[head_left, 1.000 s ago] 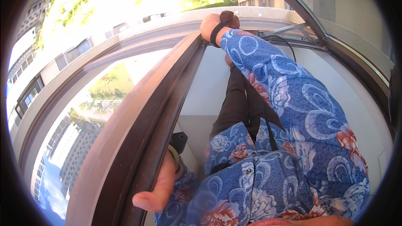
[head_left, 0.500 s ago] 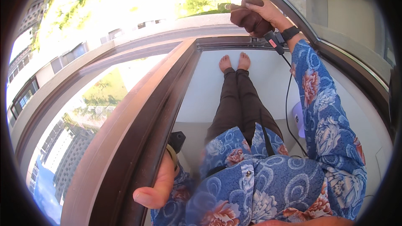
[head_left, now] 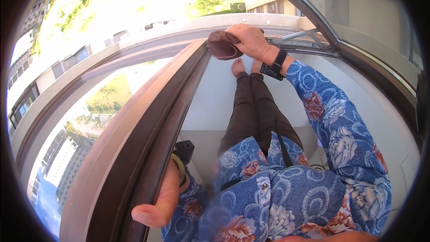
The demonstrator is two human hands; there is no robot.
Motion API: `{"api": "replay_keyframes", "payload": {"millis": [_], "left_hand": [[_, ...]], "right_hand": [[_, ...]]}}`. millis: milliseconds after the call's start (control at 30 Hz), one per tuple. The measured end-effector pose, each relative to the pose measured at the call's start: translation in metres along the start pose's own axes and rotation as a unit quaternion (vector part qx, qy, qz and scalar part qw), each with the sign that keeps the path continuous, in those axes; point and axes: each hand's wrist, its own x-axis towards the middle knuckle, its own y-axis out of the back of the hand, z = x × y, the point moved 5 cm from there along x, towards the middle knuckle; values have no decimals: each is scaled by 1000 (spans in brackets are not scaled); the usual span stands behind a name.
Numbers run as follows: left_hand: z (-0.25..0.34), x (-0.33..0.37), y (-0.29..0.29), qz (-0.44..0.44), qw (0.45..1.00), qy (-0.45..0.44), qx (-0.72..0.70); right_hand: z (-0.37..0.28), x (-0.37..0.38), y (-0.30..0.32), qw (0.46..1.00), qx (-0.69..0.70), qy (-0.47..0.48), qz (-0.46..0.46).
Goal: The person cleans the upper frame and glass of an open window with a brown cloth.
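Note:
My right hand (head_left: 251,41) is closed on a crumpled brown cloth (head_left: 220,47). The cloth lies at the top end of the brown window post (head_left: 144,127), where the post meets the sill track. A dark strap with a small black device circles the right wrist. At the lower left, my left hand (head_left: 162,200) grips that same post, its thumb along the near side and its other fingers hidden behind. A tan band and a black device (head_left: 183,151) show at the left wrist.
A white ledge (head_left: 206,103) lies under my bare feet. The opened window sash (head_left: 309,11) stands at the upper right, with a metal stay arm (head_left: 298,36) at the sill. Glass panes are at left; outside are buildings and greenery. A cable (head_left: 319,166) lies by my hip.
My right hand has moved left with the cloth, from beside the opened sash to the corner by the post. The stay arm now shows. My left hand has shifted slightly down the post.

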Motion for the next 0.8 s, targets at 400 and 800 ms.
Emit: {"api": "replay_keyframes", "payload": {"millis": [400,800], "left_hand": [[2,-4,5,-5,999,34,-43],[8,-6,1,2,990,91,-109]], "right_hand": [[33,-56,-43,993,-75,77,-42],[101,-61,111,943,231,-240,21]]}}
